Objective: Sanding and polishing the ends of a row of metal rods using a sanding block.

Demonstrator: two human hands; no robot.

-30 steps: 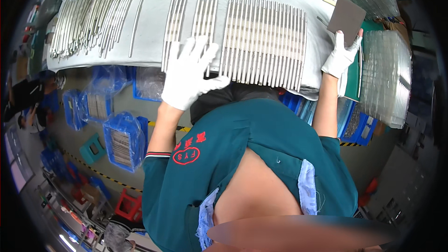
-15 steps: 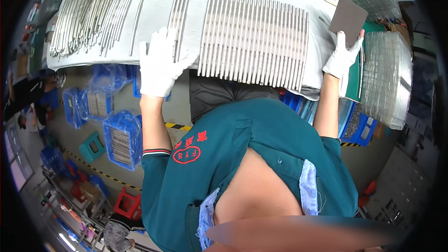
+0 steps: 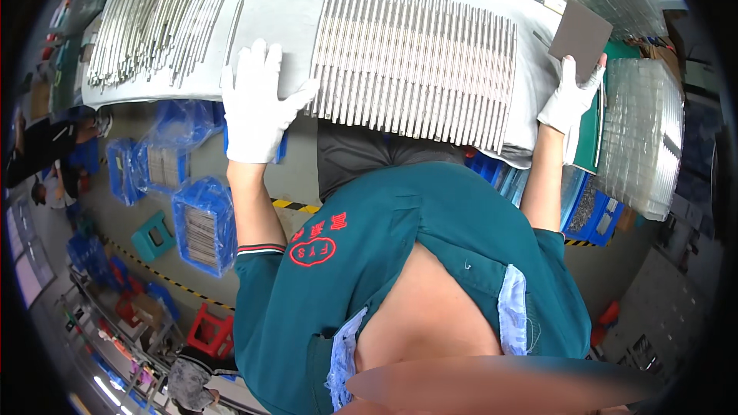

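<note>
A wide row of slim metal rods [image 3: 415, 61] lies side by side on the white-covered table. At the row's left end is my white-gloved left hand [image 3: 260, 104], fingers stretched and thumb out toward the nearest rods; whether the thumb touches them I cannot tell. Beyond the row's right end, my gloved right hand [image 3: 567, 100] holds a dark, flat rectangular sheet [image 3: 582, 37] by its near edge, between thumb and fingers. One single rod [image 3: 239, 15] lies apart, above my left hand. A looser heap of rods [image 3: 150, 27] covers the table's far left.
Stacked clear plastic trays [image 3: 642, 138] stand at the right, beside a green board [image 3: 590, 134]. Thin tools [image 3: 544, 4] lie near the sheet. Below the table's left edge are blue plastic-wrapped crates [image 3: 202, 227] and a teal stool [image 3: 154, 237]. Another person [image 3: 191, 380] is at lower left.
The small separate group of rods by my left hand has joined the left end of the wide row. My right hand still holds the dark sheet.
</note>
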